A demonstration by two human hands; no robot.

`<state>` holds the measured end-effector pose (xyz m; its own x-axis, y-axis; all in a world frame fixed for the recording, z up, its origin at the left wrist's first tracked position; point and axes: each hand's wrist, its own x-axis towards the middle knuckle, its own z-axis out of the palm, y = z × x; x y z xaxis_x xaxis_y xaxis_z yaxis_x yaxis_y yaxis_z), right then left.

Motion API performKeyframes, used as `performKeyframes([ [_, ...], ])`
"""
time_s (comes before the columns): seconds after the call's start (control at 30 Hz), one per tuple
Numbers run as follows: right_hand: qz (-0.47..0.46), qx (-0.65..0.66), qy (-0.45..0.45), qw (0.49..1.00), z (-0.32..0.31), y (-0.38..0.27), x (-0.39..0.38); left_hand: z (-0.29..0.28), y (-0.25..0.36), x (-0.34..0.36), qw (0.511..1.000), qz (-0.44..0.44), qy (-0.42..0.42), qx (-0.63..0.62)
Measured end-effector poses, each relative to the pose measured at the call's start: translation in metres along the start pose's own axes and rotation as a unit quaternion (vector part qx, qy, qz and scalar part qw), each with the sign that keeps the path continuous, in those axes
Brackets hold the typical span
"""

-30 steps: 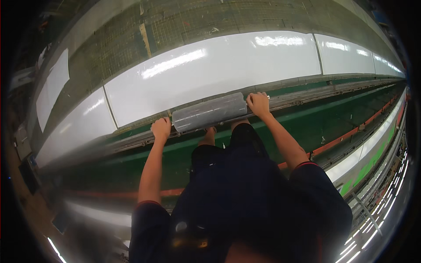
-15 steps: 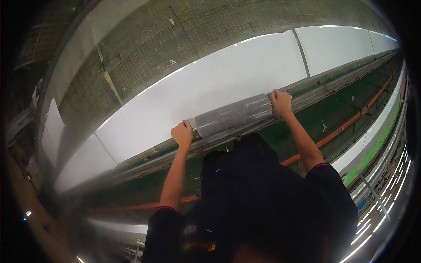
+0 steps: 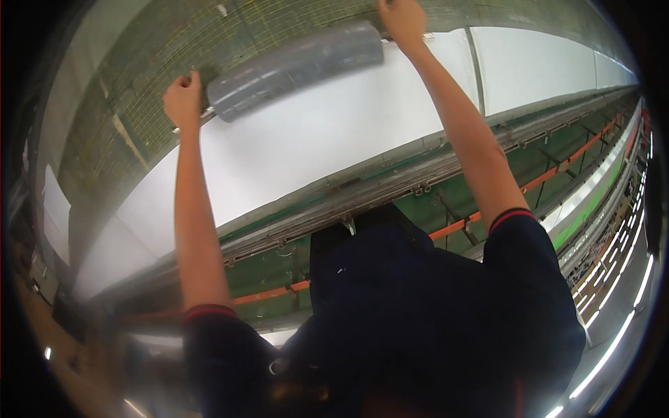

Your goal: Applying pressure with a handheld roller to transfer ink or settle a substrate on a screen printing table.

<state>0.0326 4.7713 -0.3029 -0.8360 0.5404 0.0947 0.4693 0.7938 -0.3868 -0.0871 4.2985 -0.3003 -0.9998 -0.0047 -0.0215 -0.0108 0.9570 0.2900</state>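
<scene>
A grey cylindrical roller point(image 3: 296, 66), glossy and slightly blurred, lies slanted across the far edge of a white sheet point(image 3: 306, 139) and the dull green surface printed with a yellow grid point(image 3: 153, 83). At the roller's left end, my left hand point(image 3: 182, 97) is closed round its handle. My right hand point(image 3: 403, 21) is closed at the other end on the handle there, cut by the top of the view. Both arms are stretched out. Further white sheets point(image 3: 529, 66) adjoin the middle one along the long work surface.
A metal rail point(image 3: 446, 167) runs along the near edge, at my body. Below it are a green surface point(image 3: 418, 209) and orange bars point(image 3: 536, 181). A loose white sheet point(image 3: 54, 209) is at the far left. Rows of lights show at the lower right.
Both hands and the roller have moved forward, away from my body, from the near rail to the far edge of the white sheet. My arms are further extended.
</scene>
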Motion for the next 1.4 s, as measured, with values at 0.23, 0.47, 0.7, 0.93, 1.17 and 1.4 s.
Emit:
performKeyframes([
  [0.23,-0.016,-0.041,-0.074,0.996,-0.004,-0.016,0.030,0.010,0.007,0.019,0.996,0.008,-0.051,-0.066],
  [0.47,0.019,0.013,-0.055,0.998,-0.030,0.038,-0.082,-0.011,0.015,-0.113,0.998,-0.016,-0.051,-0.031],
  [0.7,-0.095,-0.013,-0.033,0.995,-0.075,0.068,-0.246,-0.005,-0.056,-0.296,0.998,0.048,0.026,0.035],
  [0.93,-0.147,-0.066,-0.083,0.983,-0.110,0.114,-0.346,-0.027,-0.080,-0.390,0.989,0.137,-0.055,0.029],
  [1.17,-0.074,0.010,-0.246,0.966,-0.126,0.121,-0.339,-0.033,-0.063,-0.396,0.982,0.024,-0.172,0.069],
  [1.4,-0.077,-0.012,-0.279,0.957,-0.169,0.200,-0.293,-0.024,0.033,-0.401,0.967,0.011,-0.246,0.060],
])
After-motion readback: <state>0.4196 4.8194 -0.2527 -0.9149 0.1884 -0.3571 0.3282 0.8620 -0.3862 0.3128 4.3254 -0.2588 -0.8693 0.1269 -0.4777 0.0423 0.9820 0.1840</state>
